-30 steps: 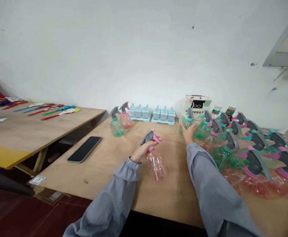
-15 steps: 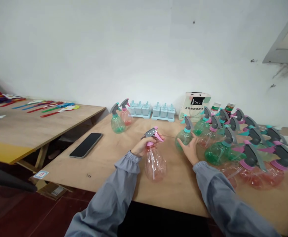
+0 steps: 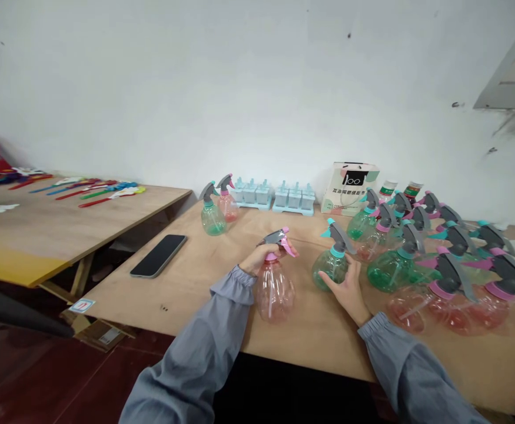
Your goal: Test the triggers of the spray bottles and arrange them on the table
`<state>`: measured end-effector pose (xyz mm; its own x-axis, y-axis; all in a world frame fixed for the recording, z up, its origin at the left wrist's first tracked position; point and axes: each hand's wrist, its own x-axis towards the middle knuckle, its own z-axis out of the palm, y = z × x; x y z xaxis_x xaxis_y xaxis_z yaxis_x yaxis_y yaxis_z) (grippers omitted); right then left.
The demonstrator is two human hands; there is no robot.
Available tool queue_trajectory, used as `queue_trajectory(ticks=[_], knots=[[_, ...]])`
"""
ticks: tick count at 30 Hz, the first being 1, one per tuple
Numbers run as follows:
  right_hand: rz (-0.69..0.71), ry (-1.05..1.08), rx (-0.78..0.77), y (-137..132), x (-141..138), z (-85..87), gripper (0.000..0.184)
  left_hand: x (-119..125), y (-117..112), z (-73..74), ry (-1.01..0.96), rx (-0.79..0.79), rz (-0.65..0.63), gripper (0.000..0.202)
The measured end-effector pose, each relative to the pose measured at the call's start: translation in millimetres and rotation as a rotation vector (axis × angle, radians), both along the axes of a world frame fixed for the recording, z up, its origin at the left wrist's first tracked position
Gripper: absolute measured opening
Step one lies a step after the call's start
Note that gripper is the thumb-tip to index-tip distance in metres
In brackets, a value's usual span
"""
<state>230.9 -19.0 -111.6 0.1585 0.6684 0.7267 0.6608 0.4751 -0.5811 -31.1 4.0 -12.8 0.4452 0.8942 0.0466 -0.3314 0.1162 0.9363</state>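
Observation:
My left hand [image 3: 259, 259] is closed around the neck of a clear pink spray bottle [image 3: 275, 291], just below its grey-and-pink trigger head. The bottle is upright near the front of the wooden table; its base looks low over the surface, but I cannot tell whether it touches. To the right, my right hand [image 3: 346, 287] grips a green spray bottle [image 3: 329, 268] with a grey-and-turquoise head, thumb across the front and fingers on the far right side, partly hidden. A gap separates the two held bottles.
Several pink and green spray bottles [image 3: 387, 272] crowd the right side. Two more, one green [image 3: 213, 219] and one pink [image 3: 228, 207], stand back left near pale blue ice-pop moulds [image 3: 293, 200]. A phone [image 3: 159, 255] lies left; a paper bag [image 3: 349, 187] stands at the wall.
My right hand has brought the green spray bottle toward me, away from the bag. My left hand keeps hold of the pink spray bottle almost in place. The view has shifted slightly.

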Motion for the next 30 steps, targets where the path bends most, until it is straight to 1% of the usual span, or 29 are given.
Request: queue_trajectory(ticks=[3, 6, 8, 10, 13, 14, 15, 17, 19, 20, 23, 26, 28, 30], knots=[[0.005, 0.002, 0.003, 0, 0, -0.4, 0.085, 4, -3, 1.6, -0.005, 0.017, -0.027, 0.026], [0.003, 0.003, -0.013, 0, 0, -1.2, 0.085, 10, -3, 1.3, -0.017, 0.041, 0.004, 0.015], [0.002, 0.004, -0.019, 0, 0, -1.5, 0.085, 13, -3, 1.5, -0.028, 0.081, 0.019, 0.011], [0.002, 0.001, -0.022, 1, 0, -1.6, 0.085, 15, -4, 2.2, -0.023, 0.082, 0.001, 0.017], [0.005, 0.0, -0.025, 1, 0, -1.7, 0.085, 18, -5, 3.1, -0.018, 0.036, -0.017, 0.033], [0.008, 0.001, -0.026, 1, 0, -1.7, 0.085, 19, -6, 3.1, -0.024, 0.025, -0.011, 0.035], [0.012, 0.003, -0.027, 1, 0, -1.8, 0.085, 19, -6, 3.2, -0.034, 0.02, 0.005, 0.034], [0.018, 0.004, -0.032, 1, 0, -1.9, 0.084, 19, -6, 3.1, -0.059, 0.019, 0.039, 0.024], [0.025, 0.003, -0.04, 1, -1, -2.2, 0.084, 18, -5, 3.3, -0.057, 0.017, 0.039, 0.013], [0.029, 0.002, -0.042, 1, -1, -2.4, 0.084, 17, -5, 3.5, -0.046, 0.014, 0.031, 0.012], [0.038, 0.002, -0.038, 1, -1, -3.4, 0.084, 16, -6, 4.2, 0.003, 0.006, 0.001, 0.022], [0.038, 0.001, -0.03, 2, -1, -4.3, 0.083, 17, -8, 4.9, 0.01, 0.049, -0.005, 0.032], [0.042, 0.003, -0.027, 2, -1, -4.6, 0.083, 18, -9, 4.8, -0.007, 0.065, -0.002, 0.031], [0.05, 0.006, -0.027, 2, -1, -4.4, 0.082, 18, -8, 4.2, -0.018, 0.033, 0.003, 0.022]])
